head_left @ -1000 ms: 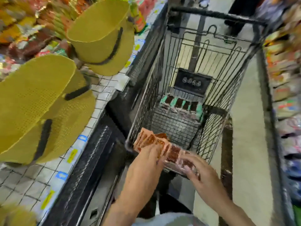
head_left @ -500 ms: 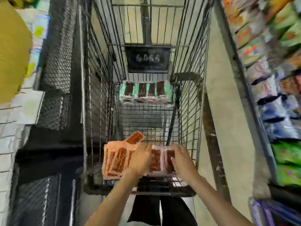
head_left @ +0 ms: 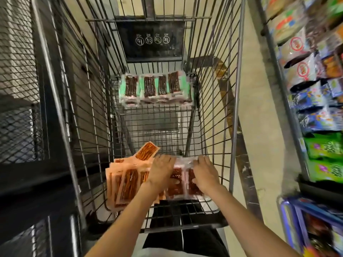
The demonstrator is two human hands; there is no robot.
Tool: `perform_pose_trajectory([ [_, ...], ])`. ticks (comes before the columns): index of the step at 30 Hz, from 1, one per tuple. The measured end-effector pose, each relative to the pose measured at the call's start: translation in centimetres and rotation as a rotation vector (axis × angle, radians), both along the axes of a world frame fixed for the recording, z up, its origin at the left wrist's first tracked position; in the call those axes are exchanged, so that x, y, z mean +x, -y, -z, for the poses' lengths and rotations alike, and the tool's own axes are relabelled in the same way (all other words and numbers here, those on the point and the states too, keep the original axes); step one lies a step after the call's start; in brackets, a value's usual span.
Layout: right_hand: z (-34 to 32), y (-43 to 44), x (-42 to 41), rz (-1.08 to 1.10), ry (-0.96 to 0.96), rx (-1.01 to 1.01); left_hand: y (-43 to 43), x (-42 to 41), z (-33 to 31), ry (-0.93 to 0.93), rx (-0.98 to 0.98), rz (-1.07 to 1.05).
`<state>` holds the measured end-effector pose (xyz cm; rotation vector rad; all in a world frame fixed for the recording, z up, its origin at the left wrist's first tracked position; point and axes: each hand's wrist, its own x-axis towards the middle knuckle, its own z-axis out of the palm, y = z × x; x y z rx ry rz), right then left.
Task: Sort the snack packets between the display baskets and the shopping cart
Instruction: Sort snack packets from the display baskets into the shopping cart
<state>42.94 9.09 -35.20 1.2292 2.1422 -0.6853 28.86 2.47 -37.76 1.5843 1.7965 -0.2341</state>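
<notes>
**Fig.** Head view, looking down into the shopping cart point(head_left: 238, 89). The L hand point(head_left: 161, 171) and R hand point(head_left: 205, 173) both lie on a clear-wrapped stack of red snack pkts point(head_left: 178, 184) at the near end of the cart bed. Fingers of each hand curl over the stack's far edge, so both hands grip it. Whether the stack rests fully on the wire or is partly carried cannot be told.

Just L of it, touching and partly under the L hand, a loose fan of orange snack pkts point(head_left: 126, 184) leans toward the cart's L wall, w/ one pkt sticking up at the far side. A row of green snack pkts point(head_left: 156, 89) sits at the far end, well apart, below the black warning plate point(head_left: 150, 38). No display basket is in view. A stocked shelf point(head_left: 315, 80) stands at R and a black mesh rack point(head_left: 20, 127) at L.

**Risks (judged):**
- (a) Slick film wrap + edge-only grip: the stack may slide out or sag mid-span if lifted.
- (b) The L hand overlaps the orange fan, so a lift or shove could drag those pkts along, mixing the sorts or toppling the fan.
- (c) Thin pkts may slip corner-first through the wire gaps at the near end.
- (d) Labels aren't legible here, so mis-sorting is poss.
</notes>
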Motion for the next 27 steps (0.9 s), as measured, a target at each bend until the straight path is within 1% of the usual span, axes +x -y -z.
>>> perform_pose_trajectory([
  [6,-0.5,0.3,-0.1,-0.049,0.028,0.048,0.0,-0.1,0.2,-0.092,0.017,0.077],
  [8,-0.9,0.5,-0.1,-0.056,0.032,0.033,0.0,-0.3,0.3,-0.082,-0.002,0.092],
  [11,-1.5,0.6,-0.1,-0.066,0.026,0.021,0.3,-0.4,0.2,0.004,-0.012,0.072],
  [15,-2.3,1.1,0.3,-0.027,-0.001,0.013,1.1,-0.5,-0.8,0.133,0.069,0.013],
  [17,-2.9,1.8,0.6,0.006,0.004,0.01,1.4,-0.4,-1.5,0.167,0.104,-0.019],
  [19,-3.3,2.6,1.1,0.036,0.012,0.006,1.9,-0.2,-2.0,0.167,0.126,-0.008],
  [22,-3.8,3.6,1.7,0.031,0.014,0.006,3.1,0.3,-2.2,0.198,0.117,0.019],
  [25,-4.0,4.1,1.7,-0.005,0.076,0.0,4.3,0.7,-2.0,0.25,0.075,-0.035],
  [27,-4.1,4.1,1.7,0.024,0.077,0.007,4.6,0.8,-1.9,0.294,0.05,-0.097],
])
